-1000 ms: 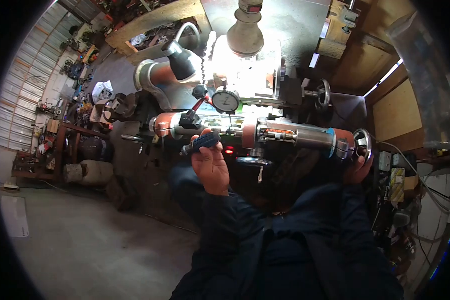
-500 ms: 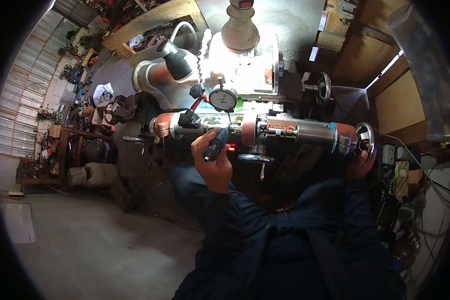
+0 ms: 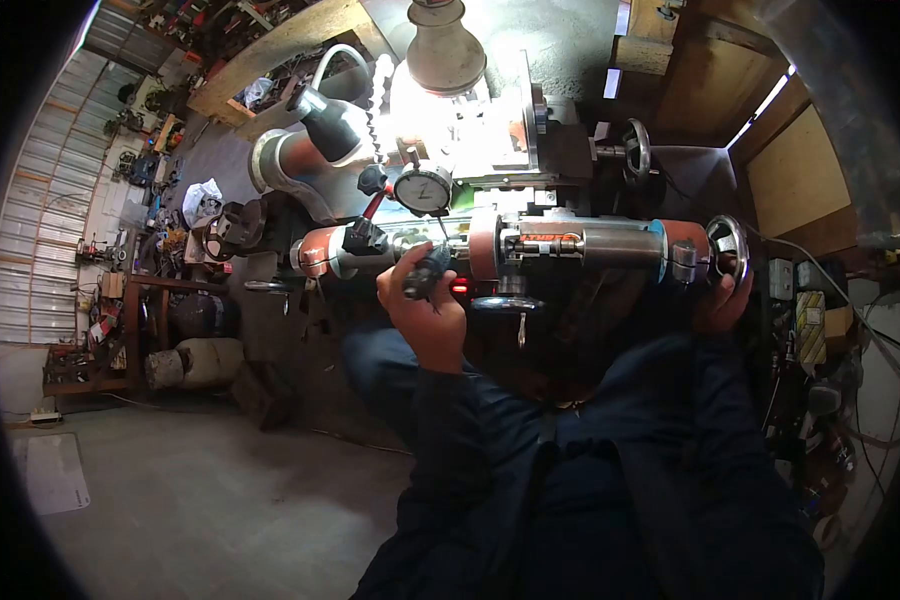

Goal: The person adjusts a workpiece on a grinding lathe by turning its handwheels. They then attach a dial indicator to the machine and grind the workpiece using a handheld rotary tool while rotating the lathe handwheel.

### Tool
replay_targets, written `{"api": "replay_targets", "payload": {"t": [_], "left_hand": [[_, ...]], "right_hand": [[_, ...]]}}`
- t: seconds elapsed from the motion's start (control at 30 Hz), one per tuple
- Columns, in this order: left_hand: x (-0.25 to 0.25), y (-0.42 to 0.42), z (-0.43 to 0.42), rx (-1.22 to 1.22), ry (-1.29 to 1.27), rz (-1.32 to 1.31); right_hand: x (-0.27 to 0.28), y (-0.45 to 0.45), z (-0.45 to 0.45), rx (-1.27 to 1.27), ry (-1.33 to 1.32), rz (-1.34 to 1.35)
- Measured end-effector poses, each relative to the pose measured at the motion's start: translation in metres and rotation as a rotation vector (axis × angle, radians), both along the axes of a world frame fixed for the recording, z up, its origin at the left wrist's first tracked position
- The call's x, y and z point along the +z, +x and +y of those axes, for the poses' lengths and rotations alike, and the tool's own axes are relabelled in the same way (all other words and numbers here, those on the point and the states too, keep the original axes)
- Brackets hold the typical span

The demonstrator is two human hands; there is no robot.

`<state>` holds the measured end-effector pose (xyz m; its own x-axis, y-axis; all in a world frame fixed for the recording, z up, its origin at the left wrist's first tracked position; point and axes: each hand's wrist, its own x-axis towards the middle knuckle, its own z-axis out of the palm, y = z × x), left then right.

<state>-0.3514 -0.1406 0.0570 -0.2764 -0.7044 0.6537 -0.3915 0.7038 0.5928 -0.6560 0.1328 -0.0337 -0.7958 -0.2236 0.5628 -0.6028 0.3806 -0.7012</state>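
Note:
My left hand [image 3: 432, 325] is closed round a dark blue-and-black handheld tool [image 3: 425, 275], its blunt end towards me. The tool's far end meets the machine's spindle area, where the exact contact is hidden. Just above it, a round dial indicator [image 3: 423, 188] hangs on a red-and-black holder arm [image 3: 372, 205], its thin stem pointing down at the work. At the right end of the machine, my right hand [image 3: 722, 303] grips the lower rim of a chrome handwheel [image 3: 728, 248]. Between my hands runs a steel cylinder [image 3: 625, 245] with orange collars.
A black work lamp [image 3: 330, 122] lights the machine from the upper left. A second handwheel [image 3: 638, 152] sits at the back right, and a chrome wheel [image 3: 507, 303] with a crank handle is under the bed. Boxes [image 3: 812, 330] stand at the right.
The camera view has shifted slightly, so the machine sits a little further left and up. The tool in my left hand is tilted more end-on to me. My right hand stays on the handwheel.

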Motion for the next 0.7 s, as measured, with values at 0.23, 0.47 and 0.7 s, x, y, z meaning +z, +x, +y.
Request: {"api": "replay_targets", "payload": {"t": [0.23, 0.47, 0.7], "left_hand": [[0.000, 0.000, 0.006, 0.053, 0.052, 0.036], [0.009, -0.004, 0.006, 0.064, 0.022, -0.056], [-0.001, 0.010, -0.002, 0.087, -0.088, 0.385]], "right_hand": [[-0.008, -0.003, 0.003, -0.038, 0.023, 0.011], [-0.019, -0.007, 0.013, 0.026, 0.029, -0.015], [0.066, -0.018, 0.018, 0.429, -0.119, -0.244]]}}
